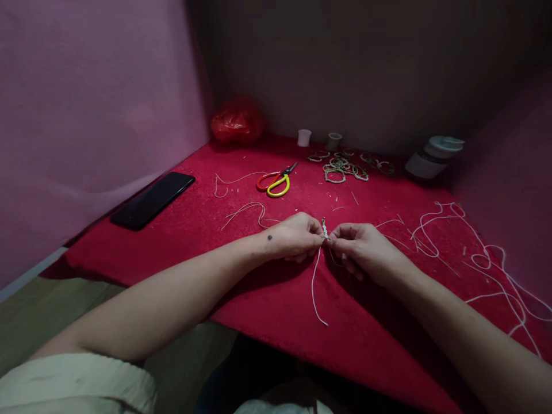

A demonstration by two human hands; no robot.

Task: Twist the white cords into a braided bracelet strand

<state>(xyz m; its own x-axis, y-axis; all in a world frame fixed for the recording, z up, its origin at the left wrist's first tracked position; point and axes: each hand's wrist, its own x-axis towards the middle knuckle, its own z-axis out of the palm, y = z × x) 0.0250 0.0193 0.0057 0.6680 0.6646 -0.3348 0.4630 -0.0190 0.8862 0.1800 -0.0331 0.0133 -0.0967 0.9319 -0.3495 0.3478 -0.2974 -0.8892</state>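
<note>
Between the fingers [317, 236], cord end [324, 229] half-hidden

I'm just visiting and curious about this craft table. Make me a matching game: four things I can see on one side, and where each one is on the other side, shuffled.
Things:
1. scissors
2. phone
3. plastic bag
4. knotted cord

Places:
A. pinched between the left hand and the right hand
B. far corner, by the walls
C. left edge of the red cloth
D. mid-cloth, beyond the hands

Pairs: 1-D, 2-C, 3-B, 4-A.
</note>
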